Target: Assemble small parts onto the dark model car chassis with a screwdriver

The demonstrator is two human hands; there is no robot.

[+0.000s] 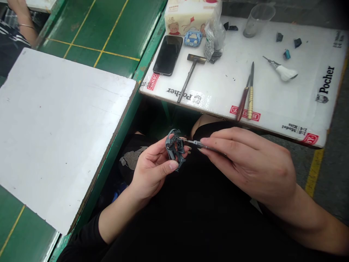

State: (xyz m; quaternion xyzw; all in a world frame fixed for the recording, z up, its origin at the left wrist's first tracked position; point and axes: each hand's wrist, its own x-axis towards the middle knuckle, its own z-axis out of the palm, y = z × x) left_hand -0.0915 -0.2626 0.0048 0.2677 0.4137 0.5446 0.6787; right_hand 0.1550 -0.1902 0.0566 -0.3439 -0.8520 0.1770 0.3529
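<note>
A dark grey moulded part (pixel 172 150) with a curved rim is gripped between the thumb and fingers of my left hand (pixel 152 165), above my lap. From the right, my right hand (pixel 245 160) pinches a thin metal tool (pixel 197 143) like a pen. The tool's tip reaches the upper inner side of the grey part; whether it touches is too small to tell. Part of the tool's handle is hidden behind my right fingers.
On the white-covered table (pixel 212 91) lie a phone (pixel 168 55), a T-shaped tool (pixel 191 72), two knives (pixel 246 94), a white-handled tool (pixel 285 72), a clear cup (pixel 257 22), a tissue pack (pixel 188 18) and small dark pieces. A white board (pixel 62 127) is at left; another person's arm (pixel 24 22) shows top left.
</note>
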